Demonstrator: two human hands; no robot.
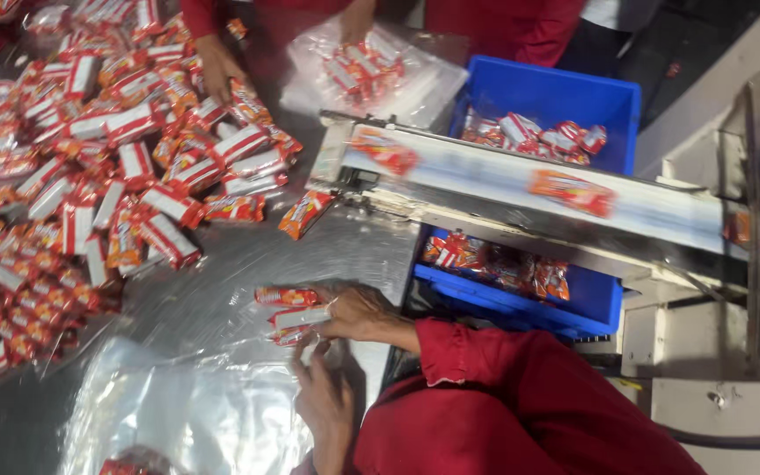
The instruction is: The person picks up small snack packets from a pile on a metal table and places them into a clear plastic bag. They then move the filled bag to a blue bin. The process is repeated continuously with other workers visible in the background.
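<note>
Left hand (323, 400) nearest cam, fingers loosely open, resting by clear bags (195, 413). Right hand (358, 312) fingers clamped on small stack of red/orange packets (290, 312), stack on counter (248, 255) under fingertips. Packets look light, crinkly, slippery; best held across long sides. Beyond: conveyor (521, 180), blue crate (573, 92).

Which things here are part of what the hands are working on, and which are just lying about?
In hand:
- right hand on a few snack packets
- left hand beside them
- clear plastic bag below

Lying about:
- heap of packets on the metal table
- conveyor belt carrying packets
- blue crate
- co-worker's hand
</note>
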